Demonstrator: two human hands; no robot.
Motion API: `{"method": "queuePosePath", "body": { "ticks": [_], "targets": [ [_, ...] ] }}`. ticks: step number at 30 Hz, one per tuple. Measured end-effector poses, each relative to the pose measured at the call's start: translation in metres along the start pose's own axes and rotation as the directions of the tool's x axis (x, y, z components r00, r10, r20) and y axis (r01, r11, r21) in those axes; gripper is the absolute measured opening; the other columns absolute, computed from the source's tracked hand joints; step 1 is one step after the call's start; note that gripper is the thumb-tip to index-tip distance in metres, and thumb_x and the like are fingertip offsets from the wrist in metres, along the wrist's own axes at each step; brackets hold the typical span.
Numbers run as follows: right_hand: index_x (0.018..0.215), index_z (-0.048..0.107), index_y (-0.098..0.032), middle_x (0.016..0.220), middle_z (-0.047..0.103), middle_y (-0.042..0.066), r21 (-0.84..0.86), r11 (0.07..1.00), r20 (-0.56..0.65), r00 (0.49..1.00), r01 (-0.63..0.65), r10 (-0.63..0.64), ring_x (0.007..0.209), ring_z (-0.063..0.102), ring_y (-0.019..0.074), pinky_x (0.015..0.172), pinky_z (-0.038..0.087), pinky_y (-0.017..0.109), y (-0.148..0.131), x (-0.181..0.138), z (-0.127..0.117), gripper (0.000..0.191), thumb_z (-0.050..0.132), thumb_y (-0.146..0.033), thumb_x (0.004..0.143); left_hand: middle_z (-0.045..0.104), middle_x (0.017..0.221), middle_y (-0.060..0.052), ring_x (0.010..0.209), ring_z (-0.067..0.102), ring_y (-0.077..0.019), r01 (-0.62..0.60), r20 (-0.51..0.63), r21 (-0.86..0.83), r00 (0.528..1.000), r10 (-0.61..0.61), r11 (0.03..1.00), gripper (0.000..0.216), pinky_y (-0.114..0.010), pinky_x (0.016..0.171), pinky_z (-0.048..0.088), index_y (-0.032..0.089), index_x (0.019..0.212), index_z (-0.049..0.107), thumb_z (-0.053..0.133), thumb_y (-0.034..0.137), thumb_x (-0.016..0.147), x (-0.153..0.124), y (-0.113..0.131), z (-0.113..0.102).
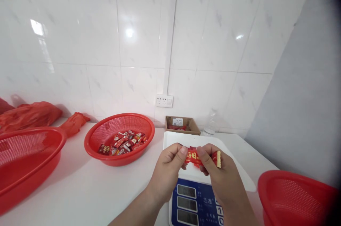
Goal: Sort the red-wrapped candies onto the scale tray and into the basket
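Observation:
Both hands pinch one red wrapped candy (193, 155) with yellow lettering and a pale crimped end. My left hand (168, 169) grips its left side between thumb and fingers. On the right side, my right hand (222, 169) presses it with the thumb, and the crimped end sticks out past the thumb. The candy is held above the white pan of a digital scale (176, 140). Some red wrapping shows behind and below the candy, partly hidden by my fingers. The scale's blue panel (202, 187) is partly covered by my right hand.
A red plastic basket (93, 140) with several wrapped candies stands left of the scale. Another red basket (57, 155) is at far left, a third (269, 183) at right. Behind are red plastic bags (39, 114), a cardboard box (193, 126), a clear bottle (211, 123) and a wall socket (164, 101).

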State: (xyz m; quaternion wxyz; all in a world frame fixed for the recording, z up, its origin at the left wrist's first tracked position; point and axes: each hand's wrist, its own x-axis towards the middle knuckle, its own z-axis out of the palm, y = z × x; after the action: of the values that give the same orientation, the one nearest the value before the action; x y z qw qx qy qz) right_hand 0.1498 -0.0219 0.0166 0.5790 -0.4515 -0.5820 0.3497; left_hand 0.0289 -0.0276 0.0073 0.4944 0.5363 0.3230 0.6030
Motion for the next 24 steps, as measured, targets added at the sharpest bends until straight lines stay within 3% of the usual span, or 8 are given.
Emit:
{"method": "queuePosePath", "body": {
  "ticks": [6, 11, 16, 20, 22, 24],
  "targets": [
    [0.053, 0.043, -0.02, 0.045, 0.039, -0.005, -0.078, 0.997, 0.001, 1.0, 0.024, -0.024, 0.045, 0.034, 0.0099, 0.045, 0.027, 0.024, 0.0022, 0.0038, 0.0008, 0.044, 0.056, -0.058, 0.073, 0.041, 0.061, 0.002, 0.062, 0.038, -0.0116, -0.019, -0.023, 0.104, 0.999, 0.022, 0.994, 0.037, -0.024, 0.061, 0.032, 0.018, 0.06, 0.04, 0.045, 0.045, 0.085, 0.0003, -0.0023, 0.0001],
    [0.054, 0.042, -0.021, 0.046, 0.039, -0.005, -0.286, 0.955, -0.028, 0.995, 0.082, -0.094, 0.045, 0.033, 0.0104, 0.044, 0.029, 0.024, 0.0054, 0.0053, 0.0002, 0.043, 0.052, -0.057, 0.075, 0.04, 0.061, 0.002, 0.062, 0.037, -0.0122, -0.191, -0.084, 0.446, 0.964, 0.254, 0.874, 0.035, -0.025, 0.059, 0.03, 0.019, 0.059, 0.039, 0.044, 0.04, 0.086, -0.0011, -0.0014, 0.0],
    [0.053, 0.042, -0.021, 0.044, 0.039, -0.005, -0.199, 0.979, -0.053, 0.997, 0.039, -0.05, 0.044, 0.034, 0.0103, 0.044, 0.029, 0.024, 0.0037, 0.0054, 0.0001, 0.045, 0.054, -0.059, 0.073, 0.042, 0.061, 0.002, 0.062, 0.04, -0.0121, -0.094, -0.026, 0.369, 0.993, 0.111, 0.925, 0.035, -0.025, 0.058, 0.034, 0.019, 0.062, 0.04, 0.038, 0.042, 0.089, 0.0033, -0.0044, -0.0025],
    [0.052, 0.043, -0.02, 0.043, 0.04, -0.005, -0.162, 0.987, -0.108, 0.994, -0.007, -0.01, 0.044, 0.034, 0.0097, 0.043, 0.029, 0.023, 0.0033, 0.007, -0.0019, 0.045, 0.057, -0.059, 0.071, 0.057, 0.085, -0.003, 0.081, 0.051, -0.0157, -0.232, -0.093, 0.444, 0.949, 0.302, 0.866, 0.017, -0.028, 0.073, 0.041, 0.019, 0.092, 0.053, 0.042, 0.032, 0.089, 0.0019, -0.0078, -0.0025],
    [0.052, 0.045, -0.02, 0.043, 0.042, -0.004, -0.12, 0.993, -0.135, 0.991, -0.007, -0.01, 0.044, 0.035, 0.0099, 0.043, 0.03, 0.023, 0.0047, 0.0081, -0.0034, 0.044, 0.059, -0.058, 0.07, 0.058, 0.105, -0.008, 0.098, 0.052, -0.0193, -0.33, -0.026, 0.508, 0.917, 0.397, 0.795, 0.024, -0.033, 0.083, 0.041, 0.021, 0.109, 0.051, 0.047, 0.026, 0.086, -0.0002, -0.0087, -0.0024],
    [0.053, 0.046, -0.02, 0.043, 0.042, -0.004, -0.05, 0.999, -0.128, 0.992, -0.015, 0.009, 0.044, 0.035, 0.0098, 0.042, 0.03, 0.023, 0.0064, 0.009, -0.0045, 0.043, 0.061, -0.057, 0.069, 0.053, 0.119, -0.011, 0.11, 0.048, -0.0222, -0.38, 0.064, 0.557, 0.906, 0.418, 0.738, 0.031, -0.036, 0.091, 0.039, 0.022, 0.113, 0.053, 0.052, 0.024, 0.082, -0.0016, -0.0096, -0.0026]
  ]
}}
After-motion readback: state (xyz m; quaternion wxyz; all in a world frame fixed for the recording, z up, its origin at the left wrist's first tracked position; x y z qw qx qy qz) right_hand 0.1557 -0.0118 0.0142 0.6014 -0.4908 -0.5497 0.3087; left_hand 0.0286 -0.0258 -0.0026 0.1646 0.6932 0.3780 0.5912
